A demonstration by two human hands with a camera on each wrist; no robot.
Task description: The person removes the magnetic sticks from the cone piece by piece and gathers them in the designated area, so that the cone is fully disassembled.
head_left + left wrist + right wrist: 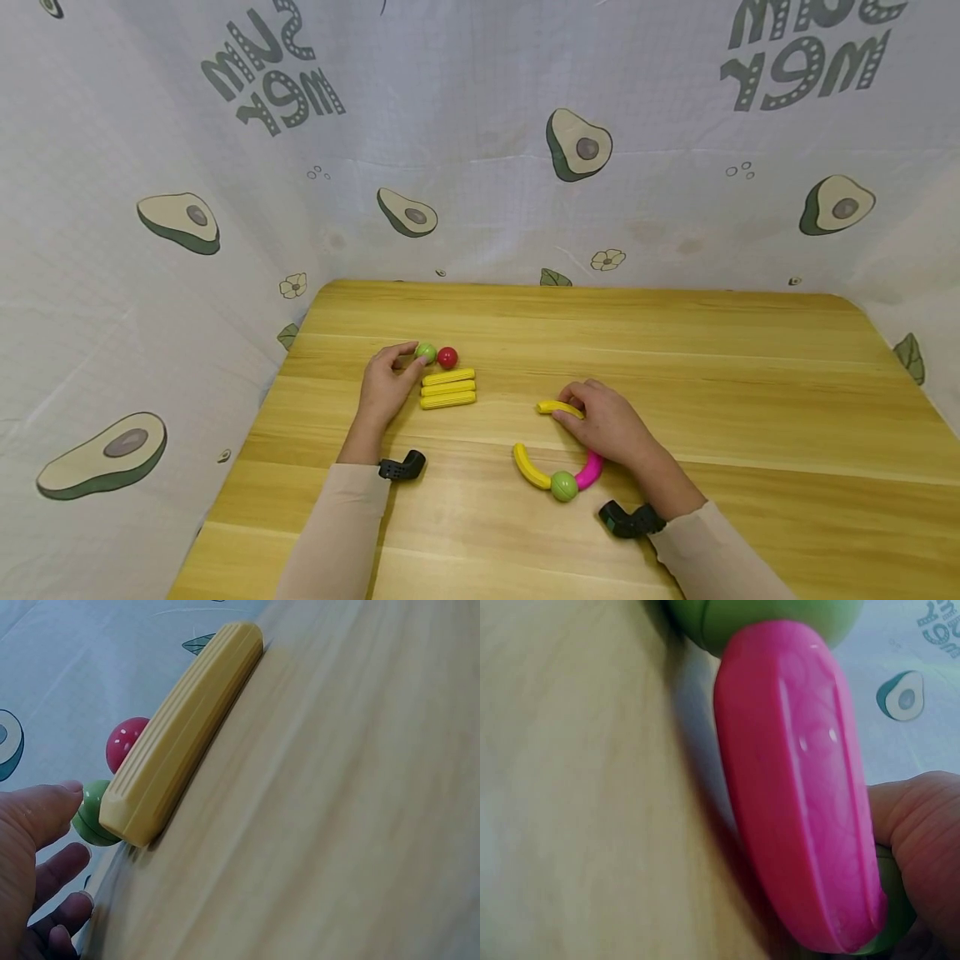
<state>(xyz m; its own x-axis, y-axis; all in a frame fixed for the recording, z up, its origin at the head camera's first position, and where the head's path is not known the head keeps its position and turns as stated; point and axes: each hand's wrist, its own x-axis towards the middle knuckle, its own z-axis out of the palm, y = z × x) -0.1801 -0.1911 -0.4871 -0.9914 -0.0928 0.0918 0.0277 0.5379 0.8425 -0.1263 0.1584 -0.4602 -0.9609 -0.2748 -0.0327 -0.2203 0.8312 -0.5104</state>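
Observation:
My left hand (386, 385) pinches a small green ball (426, 352) between thumb and fingers; in the left wrist view the thumb touches this green ball (96, 814). A red ball (447, 357) sits just right of it. My right hand (609, 421) grips a curved yellow piece (555, 407) by thumb and fingers, covering its right end. Below lie another curved yellow piece (531, 467), a green ball (564, 486) and a curved pink piece (590, 472), joined in an arc. In the right wrist view, a second green ball (894, 900) shows beside the thumb, behind the pink piece (795, 787).
Three straight ridged yellow sticks (448, 388) lie side by side in front of the red ball. The wooden table (720, 375) ends at a white curtain (487, 208) printed with avocados. Each wrist wears a black camera, the right one (626, 520) close to the pink piece.

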